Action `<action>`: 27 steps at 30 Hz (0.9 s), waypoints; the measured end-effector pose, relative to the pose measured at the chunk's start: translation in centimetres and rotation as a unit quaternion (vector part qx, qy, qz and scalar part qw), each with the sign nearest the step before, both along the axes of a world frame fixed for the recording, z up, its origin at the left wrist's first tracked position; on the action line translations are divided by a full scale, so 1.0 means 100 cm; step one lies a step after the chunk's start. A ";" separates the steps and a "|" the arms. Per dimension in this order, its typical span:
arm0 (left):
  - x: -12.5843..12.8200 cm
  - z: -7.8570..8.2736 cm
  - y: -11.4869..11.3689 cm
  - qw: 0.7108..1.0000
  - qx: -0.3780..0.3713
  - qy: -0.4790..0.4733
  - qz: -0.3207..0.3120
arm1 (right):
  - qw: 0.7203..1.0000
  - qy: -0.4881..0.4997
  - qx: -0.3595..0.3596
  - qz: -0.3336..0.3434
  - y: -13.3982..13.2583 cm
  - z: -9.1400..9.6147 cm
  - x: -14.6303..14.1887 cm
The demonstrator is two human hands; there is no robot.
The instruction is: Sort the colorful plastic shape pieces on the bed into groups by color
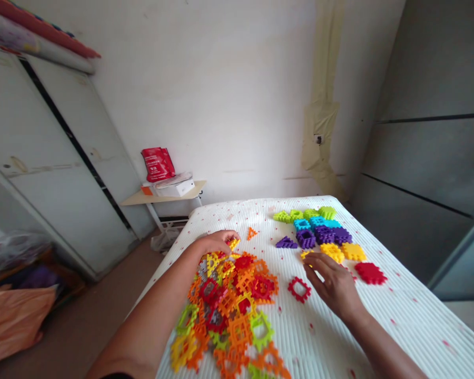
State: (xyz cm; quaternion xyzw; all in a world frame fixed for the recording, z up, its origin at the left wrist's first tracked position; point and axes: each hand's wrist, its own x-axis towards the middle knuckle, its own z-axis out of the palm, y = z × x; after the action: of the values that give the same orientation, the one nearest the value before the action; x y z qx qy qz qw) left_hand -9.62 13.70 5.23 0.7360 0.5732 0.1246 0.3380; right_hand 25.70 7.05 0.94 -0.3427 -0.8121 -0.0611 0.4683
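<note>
At the far edge of a mixed pile of interlocking plastic building pieces [237, 300], my left hand [218, 243] has its fingers closed on a yellow piece [234, 243]. My right hand [335, 281] reaches over the sorted rows, its thumb and fingers bent around a small yellow piece [306, 254] that is partly hidden. Just left of that hand lies a red square frame piece [299, 289]. Beyond it are yellow stacks [332, 252], purple stacks [306, 239], blue pieces [318, 222] and green pieces [310, 213]. A red stack [370, 273] sits to the right.
An orange triangle [252, 233] lies apart from the pile. The pieces rest on a white ribbed cover [237, 210] with red specks. Behind at the left, a small table [197, 189] carries a red bag [158, 164] and a white box [177, 185]. Grey cabinets [434, 131] stand at the right.
</note>
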 end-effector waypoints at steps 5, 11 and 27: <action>0.018 0.009 -0.048 0.997 0.049 0.064 -0.015 | 1.000 -0.014 0.001 0.016 0.000 -0.005 -0.005; 0.058 -0.004 -0.104 0.987 0.122 0.103 0.028 | 0.997 -0.060 -0.031 0.038 -0.004 -0.013 -0.012; 0.045 -0.056 -0.129 0.871 0.387 -0.037 0.301 | 0.991 -0.090 -0.054 0.084 -0.019 -0.020 -0.039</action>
State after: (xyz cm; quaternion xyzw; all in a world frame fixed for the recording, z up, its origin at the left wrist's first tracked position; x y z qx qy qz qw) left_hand -5.15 0.83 -0.38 0.5949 0.6596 0.4593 -0.0070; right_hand 21.75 5.17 -1.08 -0.2913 -0.8790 -0.0084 0.3775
